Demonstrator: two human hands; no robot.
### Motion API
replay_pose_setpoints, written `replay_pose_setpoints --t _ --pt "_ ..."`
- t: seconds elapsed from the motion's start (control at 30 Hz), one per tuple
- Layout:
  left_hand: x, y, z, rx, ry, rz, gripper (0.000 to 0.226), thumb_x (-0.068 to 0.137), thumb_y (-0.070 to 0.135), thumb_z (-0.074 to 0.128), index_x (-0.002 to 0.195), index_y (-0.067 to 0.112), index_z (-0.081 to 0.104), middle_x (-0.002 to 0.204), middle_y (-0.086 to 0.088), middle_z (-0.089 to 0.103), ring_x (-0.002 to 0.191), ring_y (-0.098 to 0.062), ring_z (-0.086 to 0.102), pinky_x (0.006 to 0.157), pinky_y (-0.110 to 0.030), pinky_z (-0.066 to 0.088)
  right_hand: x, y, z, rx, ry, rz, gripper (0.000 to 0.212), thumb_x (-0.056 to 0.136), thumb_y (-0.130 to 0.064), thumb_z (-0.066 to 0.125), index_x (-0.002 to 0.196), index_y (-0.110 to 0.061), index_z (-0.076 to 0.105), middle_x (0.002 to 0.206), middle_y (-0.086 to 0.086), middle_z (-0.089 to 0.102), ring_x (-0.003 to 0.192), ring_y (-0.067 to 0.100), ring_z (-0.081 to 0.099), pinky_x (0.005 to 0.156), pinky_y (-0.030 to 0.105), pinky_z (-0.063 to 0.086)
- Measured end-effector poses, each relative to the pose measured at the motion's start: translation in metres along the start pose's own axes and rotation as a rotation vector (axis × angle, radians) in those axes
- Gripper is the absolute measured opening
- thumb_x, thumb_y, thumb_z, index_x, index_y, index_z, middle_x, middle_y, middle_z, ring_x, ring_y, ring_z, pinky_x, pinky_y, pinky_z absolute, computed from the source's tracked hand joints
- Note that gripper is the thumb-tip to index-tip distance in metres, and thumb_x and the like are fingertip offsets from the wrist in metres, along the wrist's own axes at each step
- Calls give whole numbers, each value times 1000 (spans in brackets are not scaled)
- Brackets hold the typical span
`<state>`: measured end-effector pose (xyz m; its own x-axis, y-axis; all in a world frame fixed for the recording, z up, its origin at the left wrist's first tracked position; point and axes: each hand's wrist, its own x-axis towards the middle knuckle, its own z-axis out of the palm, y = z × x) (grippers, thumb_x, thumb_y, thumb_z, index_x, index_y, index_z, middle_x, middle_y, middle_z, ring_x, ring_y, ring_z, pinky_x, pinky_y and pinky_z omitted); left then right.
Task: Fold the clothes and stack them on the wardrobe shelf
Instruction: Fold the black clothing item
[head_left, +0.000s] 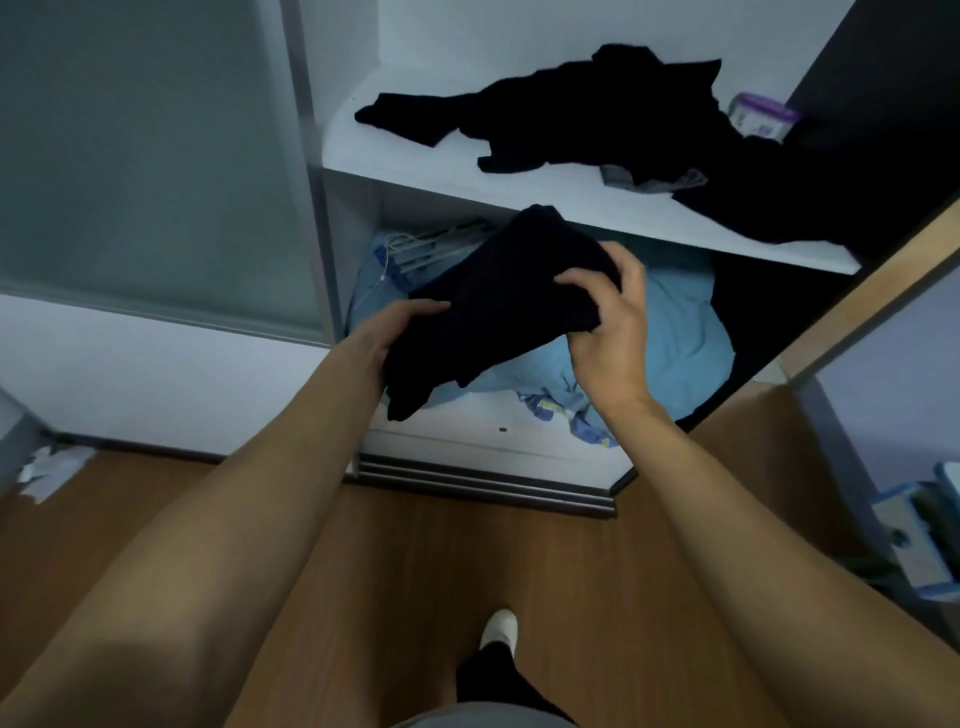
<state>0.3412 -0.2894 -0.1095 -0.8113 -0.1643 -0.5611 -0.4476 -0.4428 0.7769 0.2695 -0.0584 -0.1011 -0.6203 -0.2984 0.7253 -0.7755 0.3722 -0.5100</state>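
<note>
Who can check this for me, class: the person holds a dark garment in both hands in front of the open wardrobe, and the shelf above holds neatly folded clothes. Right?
Not quite. The head view shows the clothes on the shelf lying loose and crumpled, not neatly folded. The rest stands: the left hand and right hand both hold the dark garment in front of the open wardrobe.

A garment (488, 306) is hanging between the left hand (400, 332) and the right hand (608, 332), before the lower compartment (358, 228); bedding (675, 332) is lying inside it, under the shelf (415, 171); loose clothes (597, 114) are sprawling on that shelf, a tub (761, 114) sitting at their right.
</note>
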Motion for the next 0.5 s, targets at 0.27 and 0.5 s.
replay_pose_setpoints --t 0.27,0.5 --pt "22 77 45 -113 115 222 36 72 22 84 100 6 69 84 -13 77 73 -29 76 58 -37 60 65 71 -4 1193 -138 1410 53 101 -41 51 142 -8 43 140 25 52 115 41 62 86 52 55" --pt "63 132 50 75 -23 387 31 89 17 70 120 15 66 113 -9 74 101 -28 73 75 -36 60 188 91 -3 1180 -429 933 43 83 -65 64 93 -27 82 111 -2 75 106 17 71 83 34 60"
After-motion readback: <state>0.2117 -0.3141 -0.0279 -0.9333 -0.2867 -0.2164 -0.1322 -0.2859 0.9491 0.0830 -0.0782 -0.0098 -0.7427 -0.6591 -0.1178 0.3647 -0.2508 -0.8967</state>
